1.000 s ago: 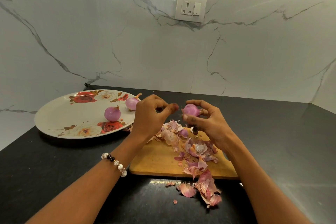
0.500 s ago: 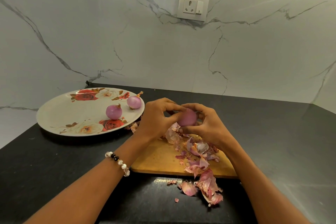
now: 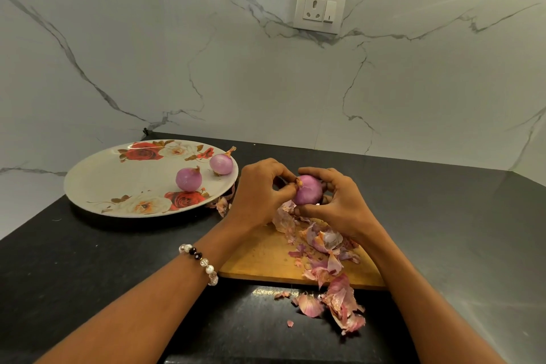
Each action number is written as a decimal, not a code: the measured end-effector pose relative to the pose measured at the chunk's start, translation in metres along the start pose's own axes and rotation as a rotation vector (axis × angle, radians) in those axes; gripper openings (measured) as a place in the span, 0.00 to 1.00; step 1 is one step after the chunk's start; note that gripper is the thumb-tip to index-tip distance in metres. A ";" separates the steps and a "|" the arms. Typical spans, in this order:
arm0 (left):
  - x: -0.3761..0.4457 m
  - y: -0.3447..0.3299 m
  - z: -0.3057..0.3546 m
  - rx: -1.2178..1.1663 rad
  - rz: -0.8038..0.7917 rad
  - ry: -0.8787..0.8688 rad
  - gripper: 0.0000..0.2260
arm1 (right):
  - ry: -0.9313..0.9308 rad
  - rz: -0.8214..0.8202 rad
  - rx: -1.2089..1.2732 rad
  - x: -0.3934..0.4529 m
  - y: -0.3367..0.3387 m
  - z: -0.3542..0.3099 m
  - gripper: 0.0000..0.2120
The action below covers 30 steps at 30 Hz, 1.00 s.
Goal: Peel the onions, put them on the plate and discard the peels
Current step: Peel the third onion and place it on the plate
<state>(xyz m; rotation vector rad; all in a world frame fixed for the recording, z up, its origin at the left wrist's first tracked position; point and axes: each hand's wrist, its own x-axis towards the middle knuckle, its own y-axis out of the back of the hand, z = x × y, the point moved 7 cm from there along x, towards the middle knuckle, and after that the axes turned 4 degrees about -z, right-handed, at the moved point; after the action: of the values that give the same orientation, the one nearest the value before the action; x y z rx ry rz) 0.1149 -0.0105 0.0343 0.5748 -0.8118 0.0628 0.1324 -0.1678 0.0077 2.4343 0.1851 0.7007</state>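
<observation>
To your left the floral plate (image 3: 97,186) takes up the near-left counter, with two peeled onions (image 3: 189,180) toward its right side — its left half is bare. A narrow strip of black counter (image 3: 88,260) runs in front of it. Ahead, the wooden board (image 3: 260,254) is free on its left part, but loose peels (image 3: 328,263) cover its right part and spill over the front edge. To your right the counter lies open up to the marble wall (image 3: 266,83).

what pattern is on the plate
Red and cream roses with brown leaves on a white plate, seen in the head view.
</observation>
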 end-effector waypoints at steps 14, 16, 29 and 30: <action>0.001 -0.001 0.004 0.030 0.051 -0.036 0.04 | -0.028 0.042 0.074 0.000 0.002 0.004 0.33; 0.002 -0.001 0.005 -0.009 0.024 -0.056 0.07 | -0.037 0.056 0.105 0.001 0.005 0.006 0.33; -0.001 0.002 0.003 -0.003 0.083 -0.007 0.04 | 0.018 0.048 -0.016 -0.001 0.000 -0.001 0.33; -0.002 0.002 0.002 0.006 0.089 -0.014 0.04 | 0.020 0.053 -0.014 -0.001 0.000 -0.002 0.33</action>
<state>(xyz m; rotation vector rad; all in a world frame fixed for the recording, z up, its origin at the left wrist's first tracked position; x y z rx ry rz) 0.1116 -0.0098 0.0355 0.5449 -0.8513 0.1430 0.1310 -0.1673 0.0083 2.4269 0.1238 0.7475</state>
